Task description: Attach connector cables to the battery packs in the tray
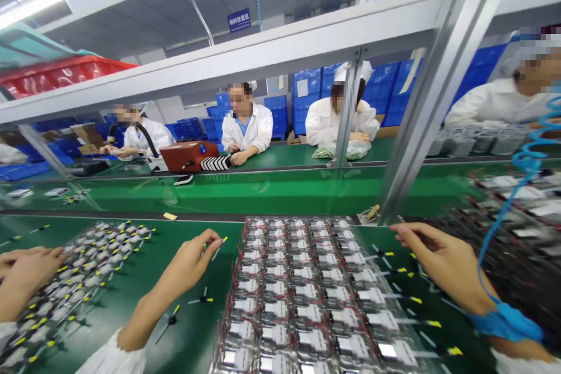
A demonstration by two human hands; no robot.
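My left hand is left of the clear tray, over the green work surface. Its thumb and fingers pinch a small thin part with a yellow tip. Past the tray's far right corner, my right hand hangs with fingers loosely stretched and nothing visible in them. A blue wrist strap circles that wrist. Rows of white-and-silver modules with red wires fill the tray. Several yellow-tipped parts lie along its right edge. Two dark pieces with thin stems rest below my left hand.
At far left, another person's hands touch a tray of white, yellow-tipped parts. A blue coiled cord runs up from the strap. Dark wired pieces are heaped at right. Metal posts and a green conveyor separate me from co-workers opposite.
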